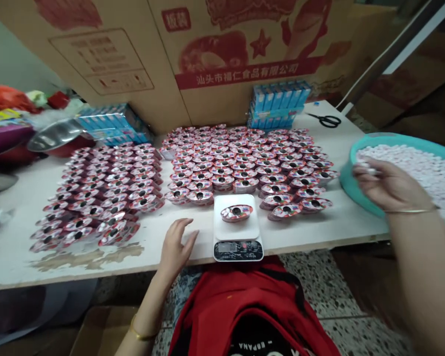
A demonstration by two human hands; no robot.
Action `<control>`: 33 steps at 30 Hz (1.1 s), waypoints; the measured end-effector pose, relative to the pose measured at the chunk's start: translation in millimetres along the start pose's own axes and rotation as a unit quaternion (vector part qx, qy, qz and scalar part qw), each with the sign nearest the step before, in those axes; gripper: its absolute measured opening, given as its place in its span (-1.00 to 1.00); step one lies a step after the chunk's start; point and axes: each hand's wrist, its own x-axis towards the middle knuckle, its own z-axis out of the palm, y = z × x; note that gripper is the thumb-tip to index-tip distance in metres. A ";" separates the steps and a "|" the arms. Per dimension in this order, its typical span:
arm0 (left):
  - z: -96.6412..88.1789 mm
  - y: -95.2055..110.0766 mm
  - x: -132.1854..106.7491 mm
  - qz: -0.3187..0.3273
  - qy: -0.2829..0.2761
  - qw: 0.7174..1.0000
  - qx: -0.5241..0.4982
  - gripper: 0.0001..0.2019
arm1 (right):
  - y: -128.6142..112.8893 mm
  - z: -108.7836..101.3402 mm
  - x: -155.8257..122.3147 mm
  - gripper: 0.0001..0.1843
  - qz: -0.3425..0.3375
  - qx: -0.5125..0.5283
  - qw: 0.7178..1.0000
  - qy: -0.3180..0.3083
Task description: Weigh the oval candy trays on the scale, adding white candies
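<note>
1. The right hand (396,185) is over the near-left rim of a teal basin (358,198), fingertips drawn together, pinching small white pieces (373,171); blur makes it hard to say how many
2. More white pieces of the same kind fill the basin, which stands at the right end of the white table (341,222)
3. The left hand (175,247) is at the table's front edge, just left of the scale (218,232), its thumb and fingers spread apart
4. One red-and-white pack (236,213) rests on the scale's white plate, a dark round opening in its top
5. Similar packs stand in close rows behind and on both sides of the scale
6. Behind the rows are two stacks of blue boxes (282,99), with black-handled scissors (327,120) lying right of the right-hand stack
</note>
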 end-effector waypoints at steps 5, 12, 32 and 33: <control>18.1 -18.2 -30.8 -0.022 -0.020 1.000 0.007 -0.74 | 18.3 97.8 -70.2 -0.97 0.186 0.123 0.902 -0.369; 40.8 -21.0 -43.5 -0.032 0.005 0.998 0.051 -0.75 | 31.6 151.0 -106.8 -0.98 0.136 -0.080 0.858 -0.489; 44.4 -19.6 -42.3 -0.010 0.025 0.995 0.095 -0.78 | 38.5 166.5 -105.7 -0.90 -0.046 -0.287 0.807 -0.514; 44.4 -19.4 -42.4 -0.009 0.025 0.995 0.096 -0.78 | 38.9 166.6 -105.3 -0.88 -0.055 -0.288 0.807 -0.513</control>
